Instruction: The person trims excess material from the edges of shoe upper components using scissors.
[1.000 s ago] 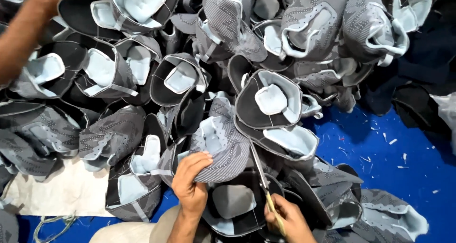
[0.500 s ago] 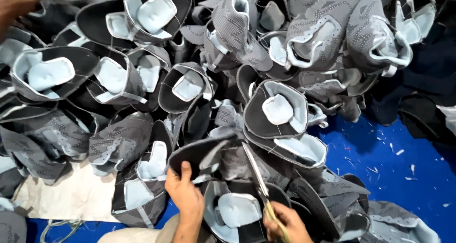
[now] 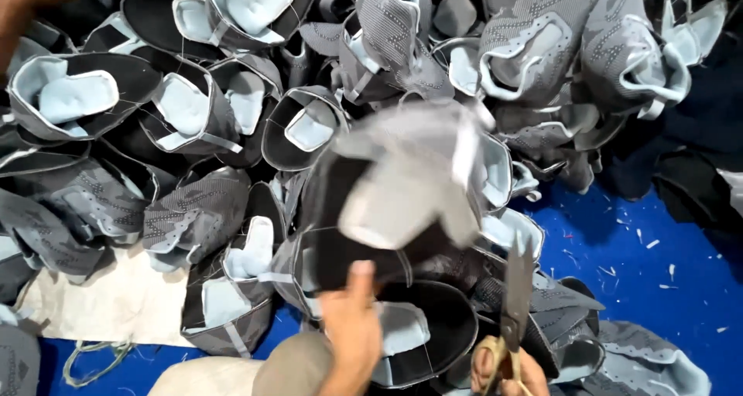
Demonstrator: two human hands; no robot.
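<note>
Grey knit uppers fill nearly everything I see, heaped across a blue floor (image 3: 681,303) with pale snippets scattered on it at the right. How many in the pile (image 3: 193,133) are already trimmed I cannot tell; they all look alike from up here, so I judge the work as somewhere in the middle, one piece in hand and plenty lying around.

My left hand (image 3: 352,319) is low in the middle, near me, fingers closed on the dark edge of one upper (image 3: 402,187). That upper is lifted above the heap, centre of the scene, and smeared by motion, its pale lining facing me.

My right hand (image 3: 503,369) sits at the near edge, just right of the left, fingers curled through the yellow loops of the scissors (image 3: 515,295). Blades point away from me, together as far as I can see, tip just below the raised upper, not touching it.

Far left, another person's arm (image 3: 27,1) reaches over the pile.
</note>
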